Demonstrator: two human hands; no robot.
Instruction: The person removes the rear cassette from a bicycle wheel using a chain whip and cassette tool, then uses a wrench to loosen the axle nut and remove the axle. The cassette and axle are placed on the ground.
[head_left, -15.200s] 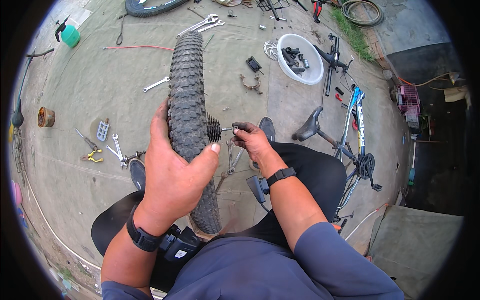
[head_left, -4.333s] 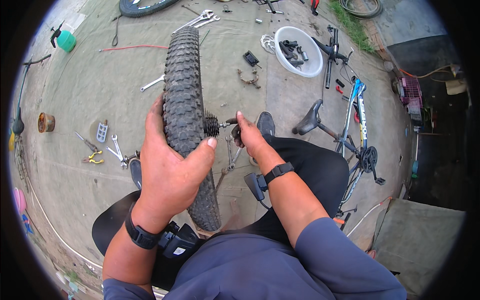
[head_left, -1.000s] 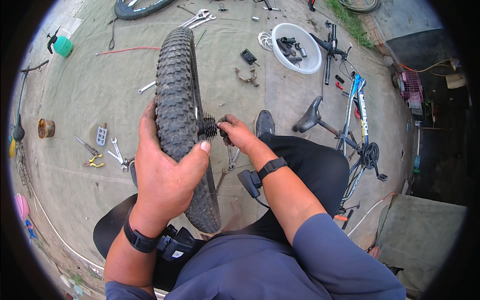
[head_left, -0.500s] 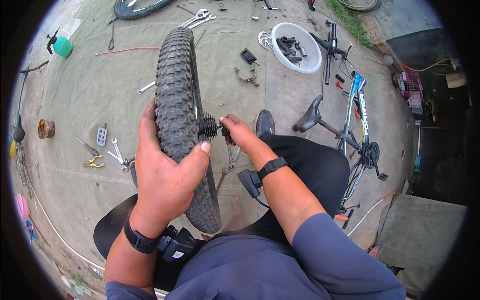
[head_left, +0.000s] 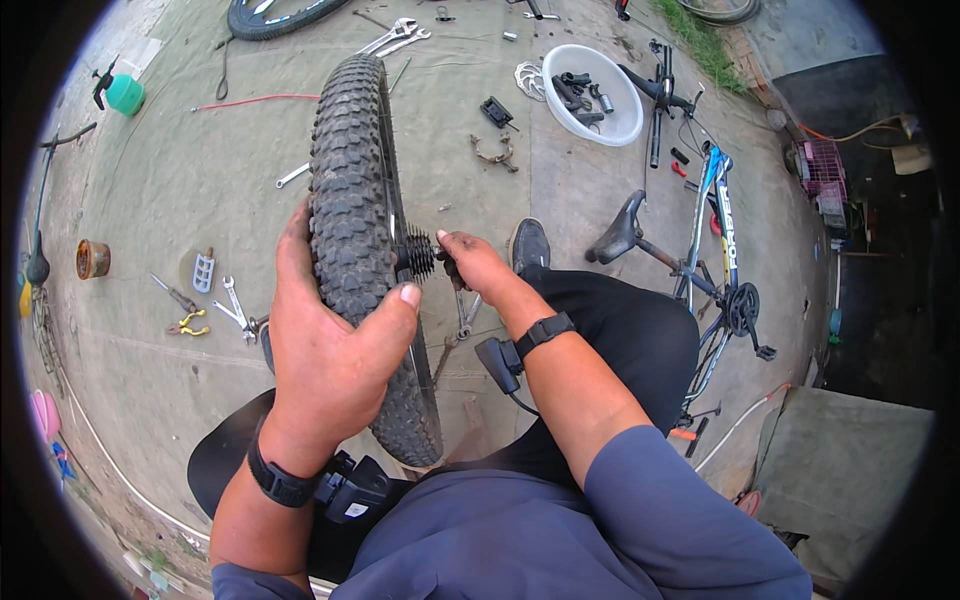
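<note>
Left hand clamped on wheel; right hand at axle end

Count: one wheel in hand, bearing one sprocket stack on its right side; one second wheel, cut by the upper edge; one bicycle frame; one white basin with several small parts inside; one pedal; one pair of yellow-handled pliers; one green spray bottle.

Edges and room: the held wheel stands roughly upright between the black-trousered legs. Open ground separates it from the pedal and pliers. One shoe is near the right hand; the saddle lies farther right.

Hands: left, thumb and fingers spread wide across the tread, gripping. Right, thumb and fingers drawn together on the axle end, beside the sprocket stack; any small part between them is hidden.
</note>
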